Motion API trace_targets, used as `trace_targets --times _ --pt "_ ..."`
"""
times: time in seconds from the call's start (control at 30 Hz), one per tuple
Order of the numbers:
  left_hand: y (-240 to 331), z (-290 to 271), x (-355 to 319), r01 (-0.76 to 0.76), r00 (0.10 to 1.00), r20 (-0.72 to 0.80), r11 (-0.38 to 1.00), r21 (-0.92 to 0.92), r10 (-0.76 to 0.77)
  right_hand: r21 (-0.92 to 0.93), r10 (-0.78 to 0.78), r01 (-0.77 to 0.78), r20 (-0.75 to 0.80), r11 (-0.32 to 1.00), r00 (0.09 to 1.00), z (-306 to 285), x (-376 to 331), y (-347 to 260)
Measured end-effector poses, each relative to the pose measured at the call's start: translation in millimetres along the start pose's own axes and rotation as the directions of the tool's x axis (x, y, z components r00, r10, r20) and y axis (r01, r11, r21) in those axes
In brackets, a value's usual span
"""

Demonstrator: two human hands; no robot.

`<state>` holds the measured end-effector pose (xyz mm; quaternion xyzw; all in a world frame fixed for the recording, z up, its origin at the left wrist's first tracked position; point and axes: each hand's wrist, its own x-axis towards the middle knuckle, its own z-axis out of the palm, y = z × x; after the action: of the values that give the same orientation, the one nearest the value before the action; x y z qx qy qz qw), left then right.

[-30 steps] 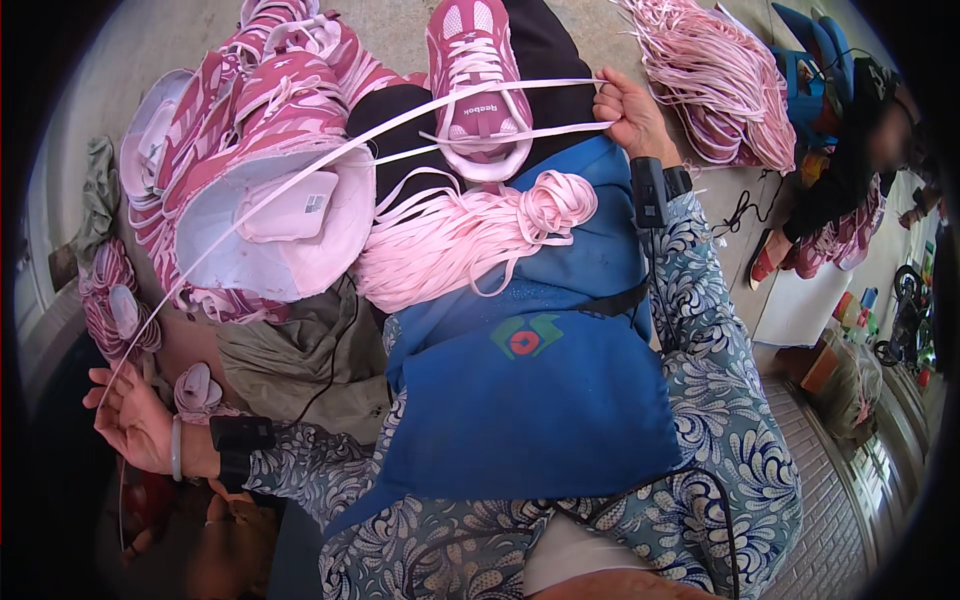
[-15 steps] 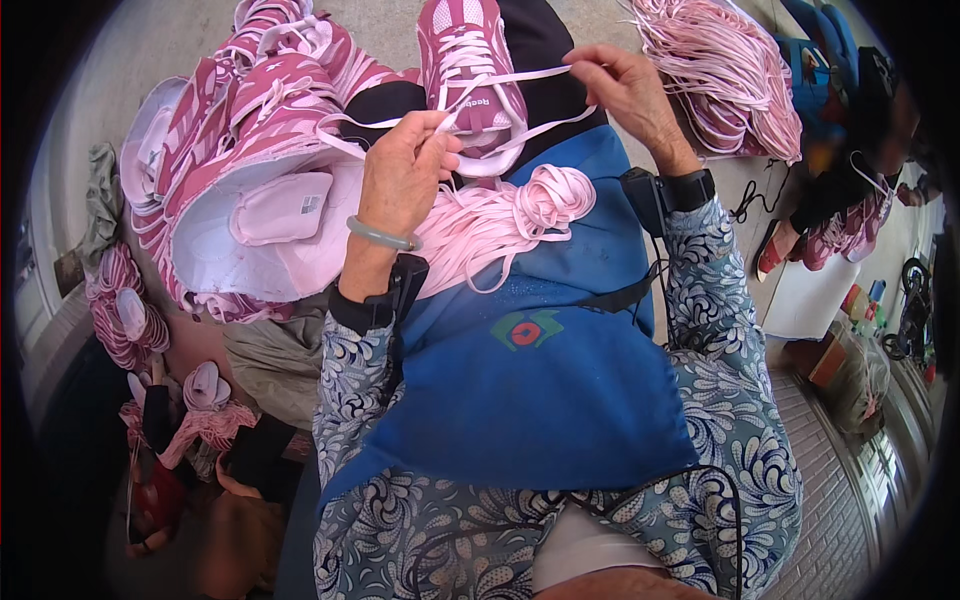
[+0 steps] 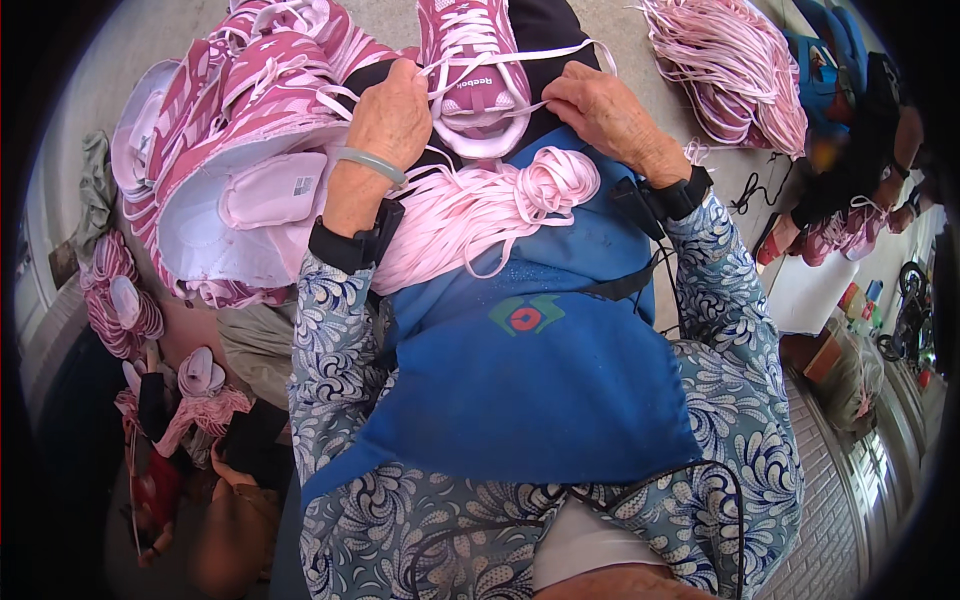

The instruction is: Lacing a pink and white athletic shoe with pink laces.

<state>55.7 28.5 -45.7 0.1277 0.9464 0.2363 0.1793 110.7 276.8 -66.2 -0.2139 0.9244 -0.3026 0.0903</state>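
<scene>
A pink and white sneaker upper [image 3: 462, 78] rests on my dark-trousered lap at the top middle, its toe away from me and white lacing crossing its tongue. Left of its opening, my left hand [image 3: 392, 112] is closed in a pinch on a pale shoelace. My right hand [image 3: 603, 112], also pinching, is right of the opening with the lace [image 3: 548, 54] between the two hands; one strand loops above my right hand. Below the sneaker upper, a knotted bundle of pale pink shoelaces [image 3: 450, 222] lies on my blue apron [image 3: 540, 400].
Stacked pink sneaker uppers [image 3: 250, 190] crowd my left side. At the upper right lies another heap of pale pink laces [image 3: 725, 65]. Other people work at the lower left and right edges; a white box-like thing [image 3: 805, 295] stands at the right.
My left hand has moved left and up, and my right hand has come down and slightly left. The lace now stretches across the sneaker upper's opening. The upper has shifted slightly upward in view.
</scene>
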Motion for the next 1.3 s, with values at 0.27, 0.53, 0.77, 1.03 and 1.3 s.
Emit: trace_targets --times 0.27,0.53,0.77,1.03,1.3 --pt "-22.0 -17.0 5.7 -0.190 0.982 0.018 0.982 -0.005 0.190 -0.080 0.089 -0.095 -0.070 0.992 0.994 -7.3 -15.7 7.3" --pt "-13.4 -2.9 14.7 -0.290 0.867 -0.410 0.956 0.049 0.284 -0.168 0.090 -0.079 0.058 0.983 0.994 7.0 -9.4 -11.1" --pt "-5.6 -15.7 -28.7 0.020 0.986 -0.159 0.976 -0.215 -0.055 0.066 0.070 -0.064 -0.089 0.996 0.994 3.2 -3.3 -4.2" --pt "-12.2 -2.0 -2.3 0.107 0.977 -0.167 0.984 -0.139 -0.129 0.172 0.258 -0.241 -0.082 0.955 0.963 -12.7 12.6 -22.8" --pt "-13.3 4.0 13.4 0.058 0.988 -0.129 0.982 -0.177 -0.082 0.161 0.141 -0.106 -0.225 0.981 0.964 -4.0 35.5 -25.9"
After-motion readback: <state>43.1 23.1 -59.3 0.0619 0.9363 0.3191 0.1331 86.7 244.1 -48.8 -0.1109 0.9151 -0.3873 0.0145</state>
